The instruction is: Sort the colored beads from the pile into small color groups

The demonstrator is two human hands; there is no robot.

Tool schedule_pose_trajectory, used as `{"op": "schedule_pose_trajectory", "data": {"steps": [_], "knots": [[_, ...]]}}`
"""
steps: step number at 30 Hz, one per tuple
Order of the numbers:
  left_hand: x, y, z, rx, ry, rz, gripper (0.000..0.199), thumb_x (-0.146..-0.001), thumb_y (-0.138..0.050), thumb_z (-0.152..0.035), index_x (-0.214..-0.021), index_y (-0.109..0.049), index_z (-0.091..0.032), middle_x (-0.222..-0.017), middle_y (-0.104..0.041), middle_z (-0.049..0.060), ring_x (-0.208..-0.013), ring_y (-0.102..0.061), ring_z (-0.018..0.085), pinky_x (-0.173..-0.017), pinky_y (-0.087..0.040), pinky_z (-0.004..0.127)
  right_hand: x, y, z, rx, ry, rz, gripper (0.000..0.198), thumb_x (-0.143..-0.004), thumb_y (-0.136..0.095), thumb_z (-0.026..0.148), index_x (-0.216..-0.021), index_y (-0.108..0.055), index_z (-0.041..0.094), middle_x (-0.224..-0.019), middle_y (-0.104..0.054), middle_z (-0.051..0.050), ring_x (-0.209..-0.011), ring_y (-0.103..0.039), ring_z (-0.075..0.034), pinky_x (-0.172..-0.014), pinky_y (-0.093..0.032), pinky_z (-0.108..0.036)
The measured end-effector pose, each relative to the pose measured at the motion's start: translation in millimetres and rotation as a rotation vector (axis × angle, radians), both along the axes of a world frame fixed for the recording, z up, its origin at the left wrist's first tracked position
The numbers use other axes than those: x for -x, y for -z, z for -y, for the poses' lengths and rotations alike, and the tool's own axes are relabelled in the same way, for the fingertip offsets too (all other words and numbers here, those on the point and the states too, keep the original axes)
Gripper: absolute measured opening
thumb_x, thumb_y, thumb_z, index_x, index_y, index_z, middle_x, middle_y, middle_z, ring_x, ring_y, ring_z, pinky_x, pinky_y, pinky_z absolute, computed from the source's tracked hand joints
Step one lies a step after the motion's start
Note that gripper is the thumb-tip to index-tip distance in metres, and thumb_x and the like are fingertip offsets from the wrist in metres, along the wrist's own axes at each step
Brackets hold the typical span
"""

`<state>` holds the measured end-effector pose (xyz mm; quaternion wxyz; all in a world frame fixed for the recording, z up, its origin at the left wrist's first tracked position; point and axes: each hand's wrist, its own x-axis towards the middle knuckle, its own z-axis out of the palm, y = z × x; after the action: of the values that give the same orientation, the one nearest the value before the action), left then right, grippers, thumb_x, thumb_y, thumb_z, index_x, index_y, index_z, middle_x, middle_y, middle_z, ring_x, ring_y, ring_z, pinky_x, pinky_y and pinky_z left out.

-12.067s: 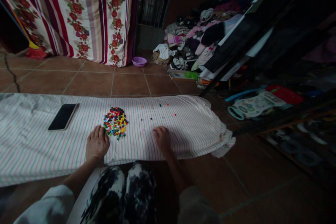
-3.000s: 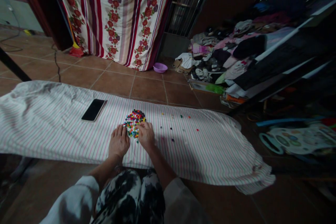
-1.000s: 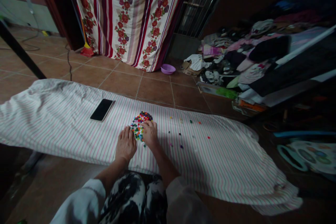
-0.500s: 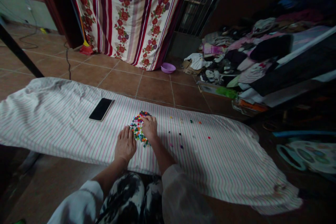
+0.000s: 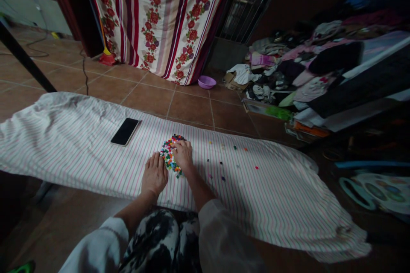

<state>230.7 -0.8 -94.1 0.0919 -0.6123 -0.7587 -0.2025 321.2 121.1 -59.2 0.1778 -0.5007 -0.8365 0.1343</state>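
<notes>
A pile of small multicoloured pieces [image 5: 168, 152], like tiny cubes or beads, lies on the striped cloth [image 5: 275, 204]. My left hand [image 5: 155, 175] rests palm down at the pile's left edge, its fingers stretched out flat. Over the right side of the pile is my right hand [image 5: 183, 156], fingers bent and drawn together, tips down among the pieces. Whatever is between those fingertips is too small to make out. To the right, several single pieces lie spaced apart, among them a red piece [image 5: 256, 167], an orange piece [image 5: 245, 149] and a dark green piece [image 5: 235, 147].
A phone [image 5: 125, 131] lies on the cloth left of the pile. Beyond, on the tiled floor, are a purple basin [image 5: 206, 82], a red broom [image 5: 107, 57] and a floral curtain [image 5: 153, 17]. A heap of clothes [image 5: 288, 64] fills the right side.
The view has shifted slightly. Both hands stay at the pile, the right fingers moving only a little among the pieces. The spaced pieces lie as before.
</notes>
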Motion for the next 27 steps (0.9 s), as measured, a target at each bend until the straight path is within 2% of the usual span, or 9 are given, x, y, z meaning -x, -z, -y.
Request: {"op": "schedule_pose_trajectory", "data": {"steps": [8,18,27], "knots": [[0,0.8,0,-0.01,-0.003,0.012,0.04,-0.089,-0.036,-0.024,-0.121,-0.055,-0.009,-0.135,-0.054,0.018,-0.131,-0.045,0.03,-0.106,-0.038,0.045,0,-4,1,0.014,-0.009,0.016,0.013,-0.085,-0.062,0.025,-0.092,-0.073,0.026,-0.111,-0.064,-0.004,-0.112,-0.044,-0.023,-0.097,-0.033,-0.037],[-1,-1.9,1,0.017,0.0,-0.023,0.041,-0.089,-0.038,-0.024,-0.121,-0.056,-0.005,-0.137,-0.052,0.02,-0.131,-0.044,0.031,-0.107,-0.037,0.045,4,-5,1,0.016,-0.023,0.054,0.013,-0.086,-0.061,0.029,-0.091,-0.073,0.026,-0.112,-0.064,-0.003,-0.112,-0.045,-0.022,-0.096,-0.034,-0.035],[0,-1.0,0,0.028,-0.004,-0.038,0.041,-0.09,-0.038,-0.023,-0.122,-0.056,-0.005,-0.137,-0.051,0.02,-0.132,-0.044,0.03,-0.107,-0.037,0.045,10,-1,5,0.019,0.001,0.012,0.015,-0.085,-0.058,0.022,-0.09,-0.072,0.026,-0.111,-0.065,-0.003,-0.11,-0.045,-0.024,-0.095,-0.034,-0.036]]}}
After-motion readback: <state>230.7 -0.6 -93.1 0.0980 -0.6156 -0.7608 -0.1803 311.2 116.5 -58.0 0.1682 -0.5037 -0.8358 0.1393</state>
